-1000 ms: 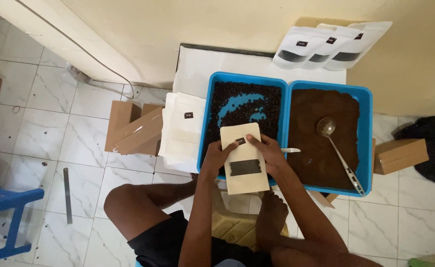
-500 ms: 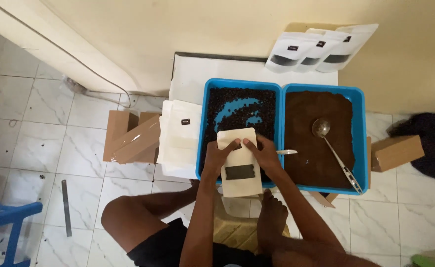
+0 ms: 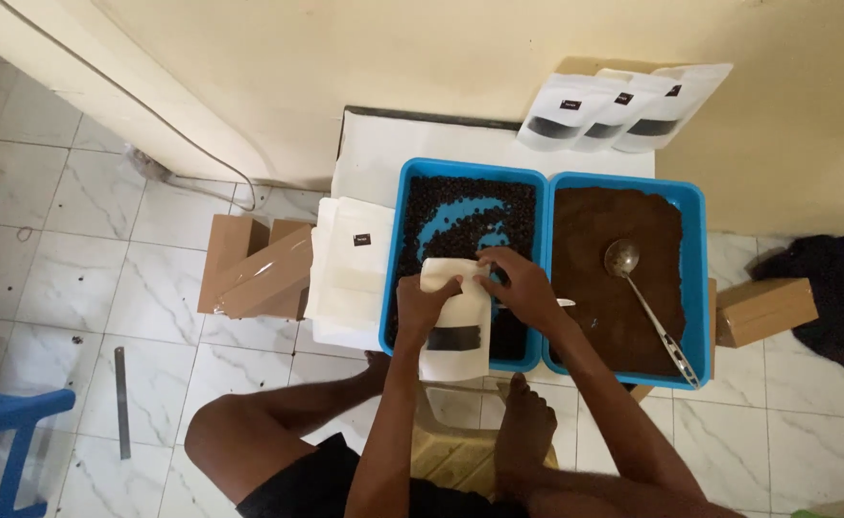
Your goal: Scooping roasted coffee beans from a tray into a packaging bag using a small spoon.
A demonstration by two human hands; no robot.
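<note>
Both my hands hold a white stand-up pouch [image 3: 453, 331] with a dark window over the near edge of a blue tray [image 3: 398, 249] of dark beans. My left hand [image 3: 424, 302] grips the pouch's top left corner. My right hand [image 3: 518, 286] pinches its top right edge, fingers closed on the mouth. Just right stands a second blue tray [image 3: 698, 278] full of brown ground powder, with a metal spoon [image 3: 647, 307] lying in it.
Three filled white pouches [image 3: 618, 110] lean against the wall behind the trays. A stack of flat empty pouches [image 3: 350, 273] lies left of the bean tray. Cardboard boxes sit at left [image 3: 254, 269] and right [image 3: 765, 309]. A blue stool [image 3: 4, 432] stands at lower left.
The pouch has been lowered and drawn toward me, and both hands have shifted to its top edge. The camera view has tilted slightly.
</note>
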